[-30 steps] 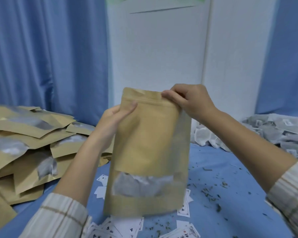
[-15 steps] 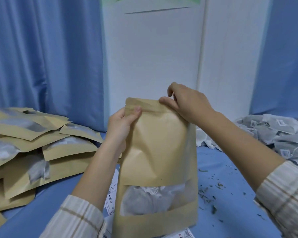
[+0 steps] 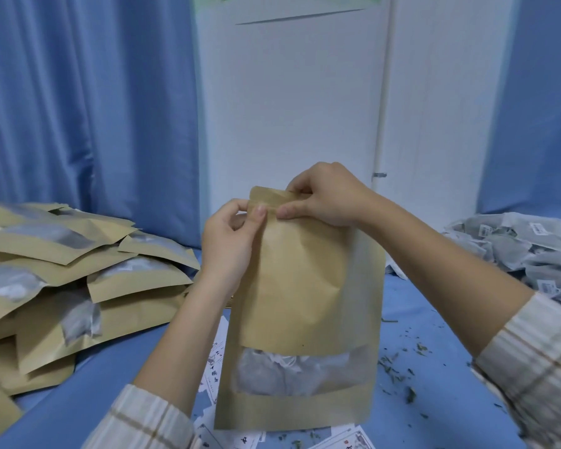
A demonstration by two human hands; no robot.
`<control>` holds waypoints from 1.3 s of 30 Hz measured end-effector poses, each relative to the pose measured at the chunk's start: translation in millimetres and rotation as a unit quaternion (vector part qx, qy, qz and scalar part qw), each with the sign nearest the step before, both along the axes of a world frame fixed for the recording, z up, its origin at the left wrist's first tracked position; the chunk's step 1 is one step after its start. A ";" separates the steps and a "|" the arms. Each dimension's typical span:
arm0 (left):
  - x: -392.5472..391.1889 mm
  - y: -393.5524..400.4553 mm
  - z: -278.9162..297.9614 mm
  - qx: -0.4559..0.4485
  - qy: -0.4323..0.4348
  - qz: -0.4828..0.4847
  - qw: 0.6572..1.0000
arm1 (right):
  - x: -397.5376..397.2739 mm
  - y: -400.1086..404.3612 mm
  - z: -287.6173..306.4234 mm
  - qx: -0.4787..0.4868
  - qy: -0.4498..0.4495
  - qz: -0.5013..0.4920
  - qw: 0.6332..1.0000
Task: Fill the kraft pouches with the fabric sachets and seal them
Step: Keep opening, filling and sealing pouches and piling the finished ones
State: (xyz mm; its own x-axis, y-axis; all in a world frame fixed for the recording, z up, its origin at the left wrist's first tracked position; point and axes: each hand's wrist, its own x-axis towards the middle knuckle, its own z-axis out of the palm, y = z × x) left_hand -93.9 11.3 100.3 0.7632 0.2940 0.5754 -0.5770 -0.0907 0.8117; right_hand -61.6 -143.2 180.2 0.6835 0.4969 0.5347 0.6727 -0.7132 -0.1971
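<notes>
Pinching its top edge, the left hand and right hand held the centre-frame kraft pouch, grey fabric sachets showing through its window.

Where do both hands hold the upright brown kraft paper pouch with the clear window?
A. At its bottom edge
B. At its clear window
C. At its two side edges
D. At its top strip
D: the left hand and right hand both pinch the top strip of the upright brown kraft paper pouch.

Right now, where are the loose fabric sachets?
In the head view, the fabric sachets are heaped at the far right on the blue table, beyond the right hand's forearm.
</notes>
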 end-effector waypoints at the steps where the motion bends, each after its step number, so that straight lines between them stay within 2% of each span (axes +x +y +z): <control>1: 0.2 -1.5 -1.2 0.014 -0.019 0.027 0.999 | 0.8 3.3 -0.6 -0.003 -0.004 -0.010 1.000; 5: 0.2 -3.9 -7.0 0.009 -0.065 0.120 0.991 | -0.4 12.0 -1.4 -0.002 -0.018 -0.001 1.000; 8: 2.4 -1.0 -2.6 -0.035 -0.026 0.049 0.998 | -1.3 9.8 1.5 -0.003 0.012 0.024 1.000; 10: 3.5 0.4 0.5 -0.027 0.008 0.001 1.000 | -2.2 12.2 -0.4 -0.010 -0.012 0.012 1.000; 13: 4.7 0.6 1.3 -0.008 -0.002 0.035 0.999 | -5.5 16.2 -4.2 -0.023 -0.044 0.009 0.999; 18: 6.2 16.6 0.1 -0.050 -0.022 0.049 0.997 | 2.5 -18.1 3.8 -0.055 0.011 -0.037 0.998; 22: 8.2 26.6 -6.2 -0.058 -0.007 0.062 0.996 | 6.3 -34.5 -10.4 -0.020 0.003 -0.008 1.000; 26: 12.5 23.8 -4.5 -0.079 -0.030 0.071 0.994 | 9.5 -36.1 -14.6 0.019 -0.012 0.021 1.000; 31: 15.2 11.1 -4.4 -0.024 -0.066 0.097 0.993 | 8.5 -30.6 -7.8 -0.085 -0.043 -0.023 0.995; 33: 16.0 4.0 -4.3 -0.029 -0.062 0.088 0.994 | 7.7 -18.4 -7.9 -0.052 -0.017 0.007 0.998; 35: 15.9 0.4 -3.9 -0.034 -0.046 0.075 0.996 | 7.3 -7.7 -8.1 -0.049 -0.027 0.007 0.998; 39: 15.6 4.5 -7.5 -0.045 0.005 -0.006 0.999 | 12.8 -9.4 -11.6 -0.006 -0.007 0.029 1.000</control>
